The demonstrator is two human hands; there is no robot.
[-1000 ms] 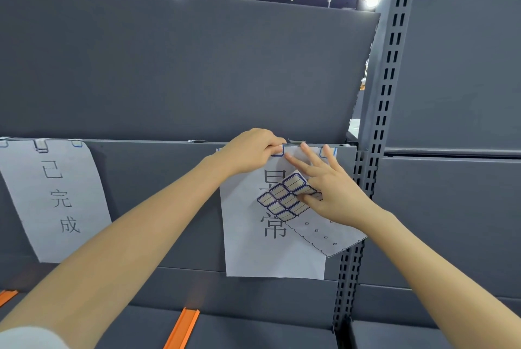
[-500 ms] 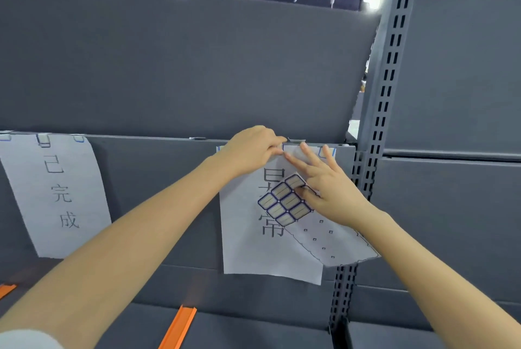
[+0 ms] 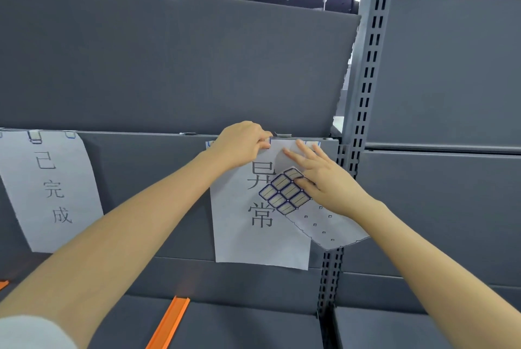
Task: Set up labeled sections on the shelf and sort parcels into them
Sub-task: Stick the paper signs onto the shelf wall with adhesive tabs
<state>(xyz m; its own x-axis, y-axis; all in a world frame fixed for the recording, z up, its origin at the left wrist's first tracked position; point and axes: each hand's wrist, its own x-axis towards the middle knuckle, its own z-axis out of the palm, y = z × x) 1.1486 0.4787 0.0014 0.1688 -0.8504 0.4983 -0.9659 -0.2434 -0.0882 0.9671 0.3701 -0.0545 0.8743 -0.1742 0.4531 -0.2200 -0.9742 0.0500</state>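
Observation:
A white paper sign with two black characters hangs from the front lip of the grey shelf. My left hand pinches the sign's top edge against the lip with curled fingers. My right hand lies over the sign's upper right, its forefingers stretched toward the top edge, while its thumb and lower fingers hold a sticker sheet of blue-bordered labels. The sheet's bare backing hangs down to the right. Small blue-edged stickers show at the sign's top corners.
A second white sign hangs at the left, fixed with stickers along its top. A perforated grey upright stands right of the hands. Orange dividers lie on the lower shelf. A neighbouring shelf bay is to the right.
Both hands stay at the sign's top edge. The right hand's fingers have shifted slightly along the top, and the view has tilted a little.

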